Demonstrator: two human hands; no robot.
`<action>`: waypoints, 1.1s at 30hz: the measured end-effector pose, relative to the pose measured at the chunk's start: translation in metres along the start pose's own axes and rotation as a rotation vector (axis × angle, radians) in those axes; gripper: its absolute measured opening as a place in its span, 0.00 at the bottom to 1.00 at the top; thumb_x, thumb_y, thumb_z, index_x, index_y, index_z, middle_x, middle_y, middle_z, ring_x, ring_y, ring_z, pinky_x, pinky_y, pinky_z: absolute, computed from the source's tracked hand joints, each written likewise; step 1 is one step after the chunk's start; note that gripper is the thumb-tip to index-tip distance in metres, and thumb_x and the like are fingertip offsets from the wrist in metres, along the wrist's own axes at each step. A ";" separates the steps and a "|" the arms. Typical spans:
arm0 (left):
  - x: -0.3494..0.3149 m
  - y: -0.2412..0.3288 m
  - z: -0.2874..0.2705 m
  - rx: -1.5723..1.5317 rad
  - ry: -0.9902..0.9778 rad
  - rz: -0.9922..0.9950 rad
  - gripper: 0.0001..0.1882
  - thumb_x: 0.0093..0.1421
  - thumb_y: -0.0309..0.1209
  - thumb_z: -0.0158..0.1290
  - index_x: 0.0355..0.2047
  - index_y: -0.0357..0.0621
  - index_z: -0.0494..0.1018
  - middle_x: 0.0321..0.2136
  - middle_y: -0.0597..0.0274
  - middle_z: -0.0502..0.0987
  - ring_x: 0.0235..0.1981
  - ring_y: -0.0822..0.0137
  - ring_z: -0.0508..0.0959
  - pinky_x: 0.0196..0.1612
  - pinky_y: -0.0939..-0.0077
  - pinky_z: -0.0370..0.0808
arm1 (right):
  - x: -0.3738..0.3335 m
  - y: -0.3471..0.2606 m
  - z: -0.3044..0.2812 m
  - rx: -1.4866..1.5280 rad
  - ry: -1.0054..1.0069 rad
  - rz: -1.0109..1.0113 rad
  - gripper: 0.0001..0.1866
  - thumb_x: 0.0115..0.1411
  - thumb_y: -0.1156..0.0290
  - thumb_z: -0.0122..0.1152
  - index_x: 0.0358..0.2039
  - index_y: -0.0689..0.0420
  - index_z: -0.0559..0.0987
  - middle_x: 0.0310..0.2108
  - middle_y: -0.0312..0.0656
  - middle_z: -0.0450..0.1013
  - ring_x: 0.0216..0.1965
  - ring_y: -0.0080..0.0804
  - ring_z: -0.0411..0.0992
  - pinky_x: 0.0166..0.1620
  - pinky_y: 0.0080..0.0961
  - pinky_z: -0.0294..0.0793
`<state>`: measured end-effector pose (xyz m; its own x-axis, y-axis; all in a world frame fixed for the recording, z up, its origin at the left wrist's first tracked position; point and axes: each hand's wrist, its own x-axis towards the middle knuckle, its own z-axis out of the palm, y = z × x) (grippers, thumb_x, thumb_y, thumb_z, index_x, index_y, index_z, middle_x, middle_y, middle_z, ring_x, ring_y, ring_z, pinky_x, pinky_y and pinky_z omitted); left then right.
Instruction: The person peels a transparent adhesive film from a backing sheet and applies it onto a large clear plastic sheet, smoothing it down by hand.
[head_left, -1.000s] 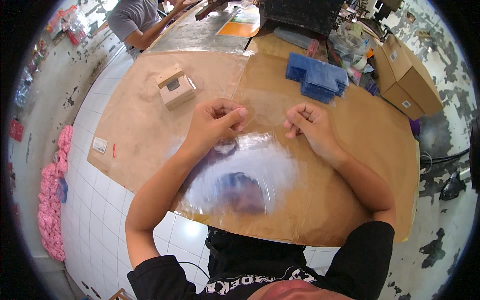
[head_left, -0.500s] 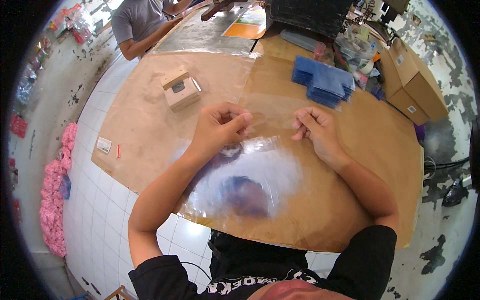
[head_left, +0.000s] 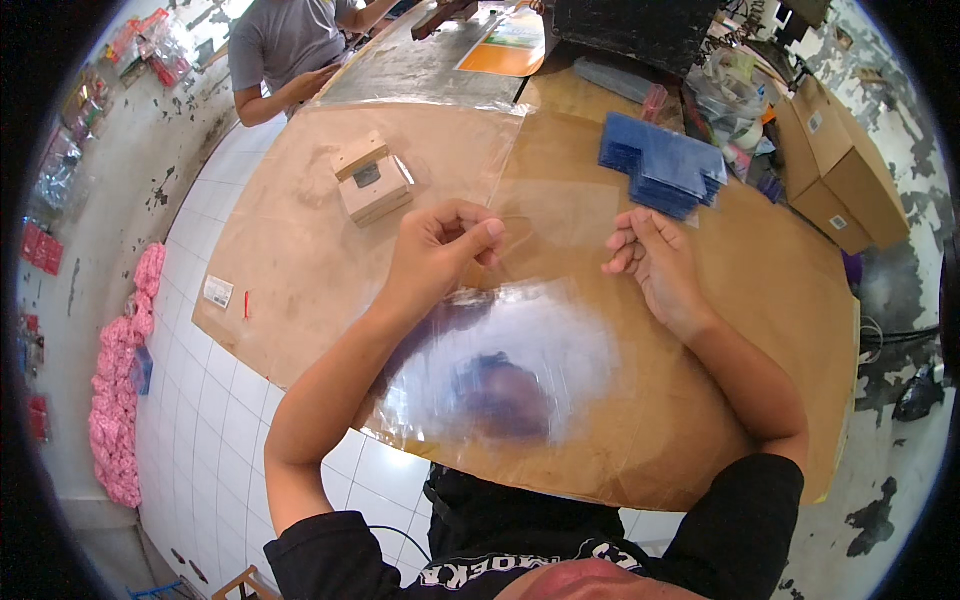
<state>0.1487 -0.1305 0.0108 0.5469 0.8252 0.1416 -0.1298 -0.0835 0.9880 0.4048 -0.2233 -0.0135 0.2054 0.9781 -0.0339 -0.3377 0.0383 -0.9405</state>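
Clear plastic sheets (head_left: 580,360) lay at the near edge of the surface (head_left: 690,430). Beyond, the left hand (head_left: 440,245) pressed thumb to fingers; the right hand (head_left: 657,262) curled loosely; whether either pinched anything, I couldn't tell.

A lumpy pink bundle (head_left: 117,410) lies at left, a brown cardboard box (head_left: 842,160) at right.

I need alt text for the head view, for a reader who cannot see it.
A person's left hand and right hand, both curled, are apart over a brown table; whether they hold anything is unclear. Glossy clear plastic lies nearer; a tan block and stacked blue sheets lie beyond.
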 end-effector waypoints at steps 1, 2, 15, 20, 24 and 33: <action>0.000 0.001 0.000 0.002 -0.001 -0.001 0.06 0.59 0.27 0.55 0.32 0.36 0.75 0.22 0.64 0.76 0.23 0.75 0.75 0.29 0.82 0.72 | -0.001 -0.001 0.001 0.007 -0.004 0.001 0.17 0.68 0.59 0.45 0.41 0.62 0.72 0.28 0.41 0.73 0.22 0.24 0.72 0.31 0.24 0.77; -0.001 0.001 0.001 0.011 -0.001 -0.015 0.06 0.59 0.27 0.55 0.32 0.36 0.75 0.22 0.64 0.76 0.23 0.75 0.75 0.29 0.82 0.72 | -0.002 -0.002 0.002 0.013 -0.007 0.003 0.17 0.68 0.59 0.45 0.42 0.62 0.72 0.28 0.41 0.73 0.22 0.24 0.72 0.30 0.24 0.77; -0.003 0.000 0.003 0.050 -0.059 -0.047 0.08 0.58 0.28 0.57 0.33 0.34 0.75 0.22 0.62 0.77 0.22 0.76 0.75 0.25 0.83 0.74 | -0.008 -0.005 0.007 -0.195 -0.098 -0.020 0.15 0.64 0.63 0.53 0.41 0.63 0.76 0.26 0.36 0.72 0.21 0.19 0.70 0.29 0.19 0.75; -0.003 0.005 0.002 0.045 -0.024 -0.050 0.09 0.57 0.28 0.58 0.34 0.34 0.76 0.23 0.62 0.77 0.23 0.77 0.76 0.27 0.83 0.75 | -0.009 -0.005 0.007 -0.211 -0.062 -0.016 0.15 0.64 0.63 0.53 0.41 0.62 0.76 0.26 0.36 0.72 0.20 0.18 0.70 0.28 0.18 0.75; 0.002 0.003 -0.002 0.049 0.033 0.024 0.08 0.58 0.27 0.57 0.34 0.34 0.76 0.24 0.61 0.78 0.24 0.76 0.76 0.31 0.82 0.75 | -0.009 -0.004 0.007 -0.188 -0.063 -0.036 0.14 0.65 0.64 0.52 0.42 0.61 0.76 0.27 0.35 0.72 0.20 0.18 0.70 0.28 0.19 0.75; 0.005 0.002 -0.008 -0.090 0.108 -0.023 0.10 0.59 0.28 0.55 0.37 0.33 0.75 0.29 0.58 0.79 0.28 0.70 0.79 0.35 0.78 0.77 | -0.009 -0.003 0.006 -0.151 -0.036 -0.067 0.13 0.65 0.64 0.52 0.43 0.60 0.75 0.28 0.36 0.71 0.20 0.18 0.69 0.27 0.21 0.76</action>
<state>0.1445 -0.1222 0.0128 0.4587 0.8821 0.1068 -0.1945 -0.0176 0.9808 0.3987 -0.2305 -0.0085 0.1888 0.9812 0.0400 -0.1824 0.0750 -0.9804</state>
